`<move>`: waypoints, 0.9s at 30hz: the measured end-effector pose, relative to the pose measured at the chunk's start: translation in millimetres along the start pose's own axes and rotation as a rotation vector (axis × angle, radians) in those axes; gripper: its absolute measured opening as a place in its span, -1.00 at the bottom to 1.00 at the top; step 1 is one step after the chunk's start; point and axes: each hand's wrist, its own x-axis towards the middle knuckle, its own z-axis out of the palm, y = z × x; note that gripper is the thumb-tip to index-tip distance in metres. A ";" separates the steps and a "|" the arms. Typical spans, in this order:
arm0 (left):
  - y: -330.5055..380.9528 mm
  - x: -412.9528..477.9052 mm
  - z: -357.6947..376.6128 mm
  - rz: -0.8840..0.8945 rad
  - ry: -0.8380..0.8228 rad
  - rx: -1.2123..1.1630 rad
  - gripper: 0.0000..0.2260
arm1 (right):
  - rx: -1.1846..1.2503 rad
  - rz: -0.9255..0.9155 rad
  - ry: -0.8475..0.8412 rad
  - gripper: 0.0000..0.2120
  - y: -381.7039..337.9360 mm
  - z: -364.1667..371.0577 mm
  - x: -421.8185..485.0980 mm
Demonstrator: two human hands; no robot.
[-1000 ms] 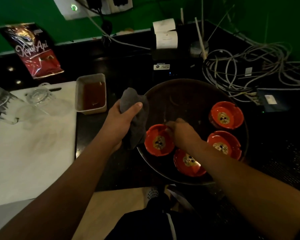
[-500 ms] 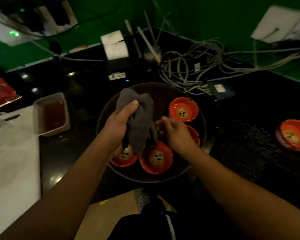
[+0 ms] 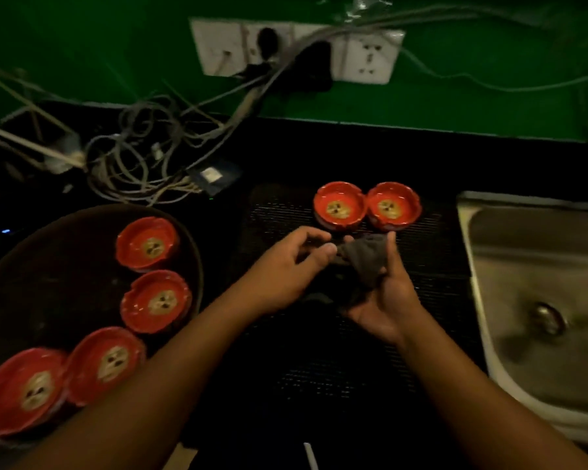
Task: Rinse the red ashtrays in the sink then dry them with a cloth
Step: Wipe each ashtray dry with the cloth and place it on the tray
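Between tray (image 3: 48,276) and sink (image 3: 470,239) edge, left hand (image 3: 294,268) and right hand (image 3: 386,305) pinch cloth (image 3: 367,262) over bare mat (image 3: 319,368).

Straight ahead at 12 o'clock stands a green wall (image 3: 455,79) with a white socket panel (image 3: 296,50), dark plugs pushed in. Grey cables (image 3: 143,157) tangle down towards 10 o'clock over my black surface (image 3: 489,164). The light is dim. At 6 o'clock shows a pale strip of floor (image 3: 180,459).

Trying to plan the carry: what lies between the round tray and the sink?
Head view: a dark mesh mat, and over it the left hand and right hand holding the grey cloth. Two ashtrays sit at its far edge.
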 end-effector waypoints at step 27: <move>10.3 249.5 111.1 -0.107 0.193 1.008 -0.74 | -0.012 -0.264 0.370 -0.48 -97.8 -171.1 -18.3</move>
